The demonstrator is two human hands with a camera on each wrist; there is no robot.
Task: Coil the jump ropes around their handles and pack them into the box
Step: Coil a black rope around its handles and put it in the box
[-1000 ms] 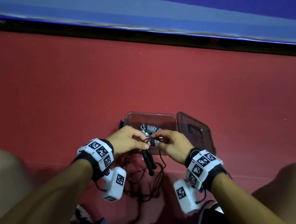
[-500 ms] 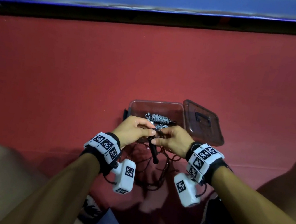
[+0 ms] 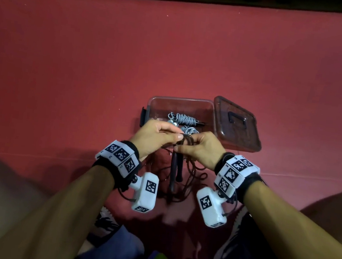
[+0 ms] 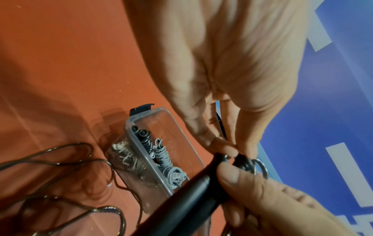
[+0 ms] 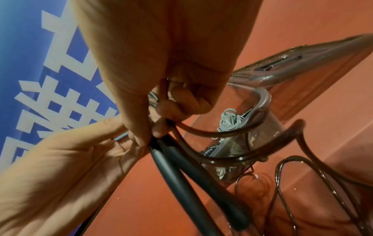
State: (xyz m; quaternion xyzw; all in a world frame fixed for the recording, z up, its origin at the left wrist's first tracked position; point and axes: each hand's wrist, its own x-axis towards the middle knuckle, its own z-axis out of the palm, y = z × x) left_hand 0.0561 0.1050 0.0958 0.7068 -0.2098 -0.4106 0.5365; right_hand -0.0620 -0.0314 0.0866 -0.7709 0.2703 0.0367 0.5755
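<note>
Both your left hand (image 3: 156, 136) and right hand (image 3: 201, 149) pinch the handles (image 3: 175, 169) just before the box (image 3: 181, 103), but that slack rope (image 3: 192, 171) on the floor could snag.

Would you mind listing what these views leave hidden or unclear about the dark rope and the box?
- Head view: where the left hand and right hand meet, fingers hide the handles' tops.
- Right wrist view: the handles' lower ends are cut off by the bottom edge.
- Left wrist view: the loose cord runs off the left and bottom edges, so its full run is unseen.
- All views: how many grey ropes lie in the box; they overlap, and the hands cover the near side.
</note>
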